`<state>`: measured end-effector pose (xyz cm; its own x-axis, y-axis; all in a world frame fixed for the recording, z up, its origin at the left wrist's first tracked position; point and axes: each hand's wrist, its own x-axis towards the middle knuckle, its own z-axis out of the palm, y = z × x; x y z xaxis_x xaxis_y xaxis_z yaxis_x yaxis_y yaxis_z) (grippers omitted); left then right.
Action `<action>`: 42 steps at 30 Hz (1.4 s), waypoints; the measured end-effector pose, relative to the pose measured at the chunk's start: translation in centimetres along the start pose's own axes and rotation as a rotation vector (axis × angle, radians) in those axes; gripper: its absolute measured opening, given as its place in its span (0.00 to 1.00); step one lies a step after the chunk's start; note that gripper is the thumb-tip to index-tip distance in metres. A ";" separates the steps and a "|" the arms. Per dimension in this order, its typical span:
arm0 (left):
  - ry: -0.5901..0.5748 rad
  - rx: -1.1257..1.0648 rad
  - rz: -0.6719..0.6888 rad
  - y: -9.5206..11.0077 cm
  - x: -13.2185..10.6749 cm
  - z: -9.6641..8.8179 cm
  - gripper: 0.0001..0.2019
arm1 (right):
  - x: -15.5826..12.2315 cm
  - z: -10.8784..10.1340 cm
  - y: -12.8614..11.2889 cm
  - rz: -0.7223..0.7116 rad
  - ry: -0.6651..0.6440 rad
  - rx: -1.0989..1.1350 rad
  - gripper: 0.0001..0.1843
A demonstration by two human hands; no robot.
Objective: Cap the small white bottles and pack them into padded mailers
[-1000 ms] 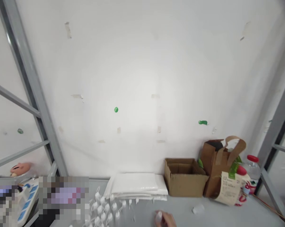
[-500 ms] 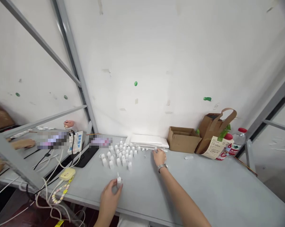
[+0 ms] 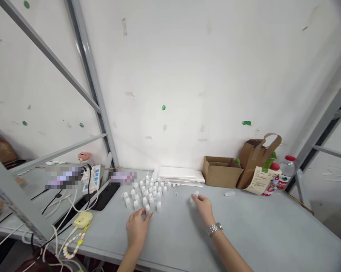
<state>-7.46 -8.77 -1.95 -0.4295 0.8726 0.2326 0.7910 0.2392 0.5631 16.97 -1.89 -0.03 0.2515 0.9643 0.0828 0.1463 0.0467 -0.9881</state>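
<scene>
At the front of a group of small white bottles on the grey table, my left hand is closed with thumb and fingers around one small white bottle. To the right of the group, my right hand, with a metal watch at the wrist, pinches a small white piece. My fingers partly hide that piece, and its exact kind is unclear. Loose small white pieces lie between the bottles and my right hand.
Behind the bottles lies a stack of flat white sheets. An open cardboard box, a paper bag and red-capped bottles stand at the back right. A white piece lies before the box. Cables, a power strip and a yellow case are left.
My left hand has moved up and right with its bottle, to the group's front edge. My right hand has come back from the sheets' edge, towards me and rightwards, with the white piece.
</scene>
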 end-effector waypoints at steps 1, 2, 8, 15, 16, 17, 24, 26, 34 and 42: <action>0.021 0.024 0.006 -0.1 -0.3 -0.1 0.14 | -1.1 -0.6 -0.3 0.013 -0.019 0.007 0.19; 0.058 0.059 0.017 -0.2 -0.6 -0.2 0.15 | -2.2 -1.2 -0.6 0.028 -0.035 0.012 0.19; 0.310 0.109 0.358 0.1 -4.9 -0.4 0.17 | -6.7 -3.5 -2.3 0.311 -0.157 0.251 0.17; -0.011 -0.266 0.778 7.3 -6.1 1.8 0.23 | -7.5 -3.8 -2.9 0.476 -0.332 0.660 0.14; -0.025 -0.304 0.801 8.1 -5.9 2.1 0.23 | -7.4 -3.8 -2.9 0.470 -0.328 0.666 0.14; -0.037 -0.344 0.818 8.7 -5.6 2.5 0.21 | -7.3 -3.8 -3.0 0.459 -0.325 0.662 0.14; -0.085 -0.527 0.797 9.4 -4.1 4.5 0.12 | -6.0 -3.5 -1.3 0.381 -0.337 0.577 0.17; -0.093 -0.546 0.785 9.2 -3.9 4.6 0.11 | -5.8 -3.1 -0.5 0.365 -0.313 0.552 0.18; -0.365 -0.815 0.290 9.3 -2.7 3.5 0.07 | -5.9 -2.1 -2.0 0.230 -0.327 0.455 0.20; -0.592 -1.231 -0.254 10.1 -1.8 3.8 0.22 | -6.6 -1.8 1.8 0.036 -0.184 0.019 0.21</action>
<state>2.95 -6.29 0.26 -0.0108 0.9849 -0.1730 -0.3017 0.1618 0.9396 17.30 -8.60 -2.14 0.0764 0.9968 0.0244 0.1220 0.0150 -0.9924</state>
